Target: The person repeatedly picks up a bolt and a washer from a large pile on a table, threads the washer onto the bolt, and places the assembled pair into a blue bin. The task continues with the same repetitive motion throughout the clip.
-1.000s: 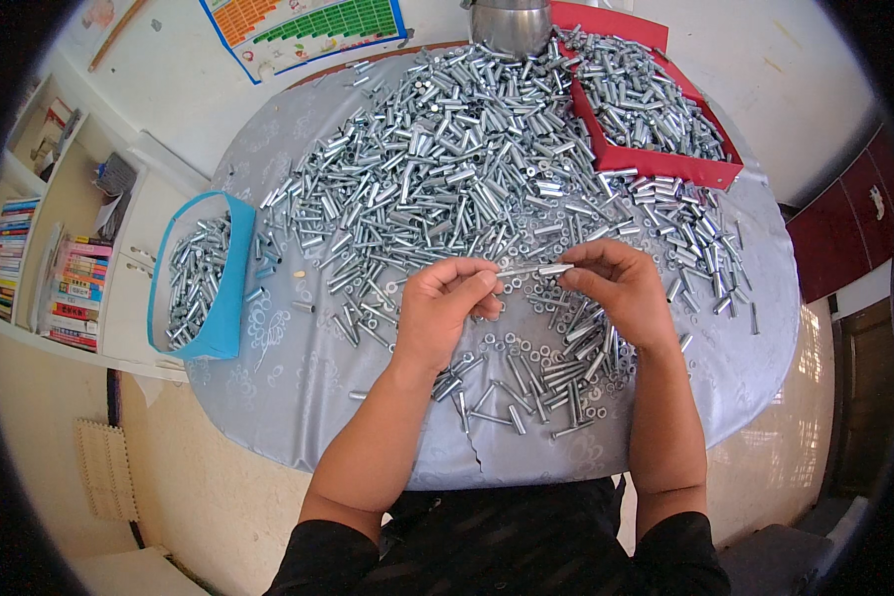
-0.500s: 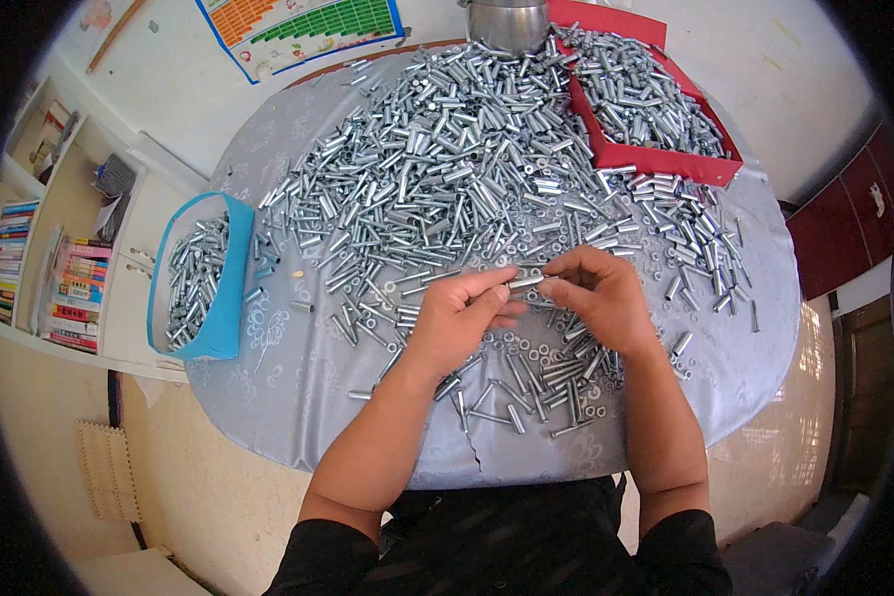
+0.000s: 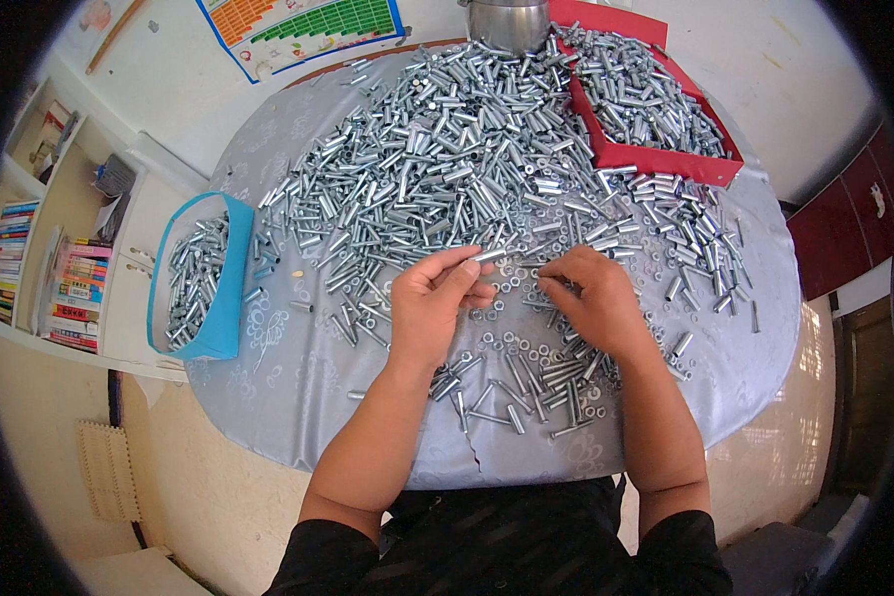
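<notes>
While left hand [image 3: 429,303] pinches, sleeve [image 3: 489,255] lies crosswise

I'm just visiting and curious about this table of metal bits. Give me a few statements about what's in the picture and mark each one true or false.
1. The left hand pinches a small metal sleeve in its fingertips. True.
2. The blue bin at the table's left edge is empty. False: it holds silver metal sleeves.
3. The red tray sits at the far right of the table and is full of metal parts. True.
4. The right hand is lifted well clear of the table. False: it rests down among the loose nuts and sleeves.
5. The table cover is bright green. False: it is pale grey with a faint pattern.
</notes>
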Motion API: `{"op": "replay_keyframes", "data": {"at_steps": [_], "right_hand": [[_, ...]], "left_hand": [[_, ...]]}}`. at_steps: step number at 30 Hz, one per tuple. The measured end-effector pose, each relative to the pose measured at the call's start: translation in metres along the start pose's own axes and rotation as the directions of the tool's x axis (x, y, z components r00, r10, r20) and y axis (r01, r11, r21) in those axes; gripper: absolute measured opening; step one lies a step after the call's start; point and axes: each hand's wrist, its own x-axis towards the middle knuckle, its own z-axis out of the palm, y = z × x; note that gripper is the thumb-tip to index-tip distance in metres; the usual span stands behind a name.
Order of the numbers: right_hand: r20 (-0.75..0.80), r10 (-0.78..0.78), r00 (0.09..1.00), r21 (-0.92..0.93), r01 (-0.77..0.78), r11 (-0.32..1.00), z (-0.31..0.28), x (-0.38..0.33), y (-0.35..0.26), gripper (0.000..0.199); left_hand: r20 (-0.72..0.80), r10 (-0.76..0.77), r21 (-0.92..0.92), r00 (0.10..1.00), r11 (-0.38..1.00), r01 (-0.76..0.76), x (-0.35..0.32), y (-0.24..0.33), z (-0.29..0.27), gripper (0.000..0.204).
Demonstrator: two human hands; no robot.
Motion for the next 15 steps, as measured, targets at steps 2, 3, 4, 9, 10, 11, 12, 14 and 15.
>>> {"op": "replay_keyframes", "data": {"at_steps": [2,3,4,9,10,11,12,14,15], "right_hand": [[-0.017,-0.037,0.999,-0.084,0.035,0.996,0.003,0.001,0.001,0.009],[-0.015,-0.063,0.998,-0.114,0.061,0.992,0.005,0.003,0.002,0.009],[-0.013,-0.087,0.996,-0.144,0.085,0.986,0.008,0.005,0.003,0.009],[0.071,-0.158,0.985,-0.291,0.172,0.941,0.019,0.011,0.008,0.012],[0.073,-0.148,0.986,-0.31,0.164,0.936,0.02,0.012,0.007,0.012],[0.076,-0.138,0.988,-0.33,0.156,0.931,0.021,0.012,0.007,0.012],[0.071,-0.144,0.987,-0.322,0.159,0.933,0.022,0.013,0.006,0.011],[0.057,-0.153,0.987,-0.308,0.164,0.937,0.023,0.014,0.006,0.011],[0.057,-0.161,0.985,-0.31,0.171,0.935,0.024,0.015,0.006,0.011]], "left_hand": [[-0.008,0.007,-0.008,1.0,1.0,-0.007,0.0,0.001,0.0,0.022],[-0.012,0.009,-0.011,1.0,1.0,-0.009,0.0,0.002,0.001,0.022],[-0.015,0.01,-0.013,1.0,1.0,-0.01,-0.001,0.003,0.002,0.022],[-0.011,0.0,0.0,1.0,1.0,0.0,0.0,0.002,0.001,0.022],[-0.012,-0.002,0.004,1.0,1.0,0.002,0.0,0.002,0.001,0.022],[-0.01,-0.003,-0.002,1.0,1.0,0.003,0.0,0.001,0.001,0.022],[-0.008,-0.004,-0.009,1.0,1.0,0.004,-0.001,0.001,0.001,0.022],[-0.004,-0.007,-0.016,1.0,1.0,0.007,0.0,0.001,0.001,0.022],[-0.004,-0.009,-0.016,1.0,1.0,0.009,0.0,0.001,0.002,0.022]]}}
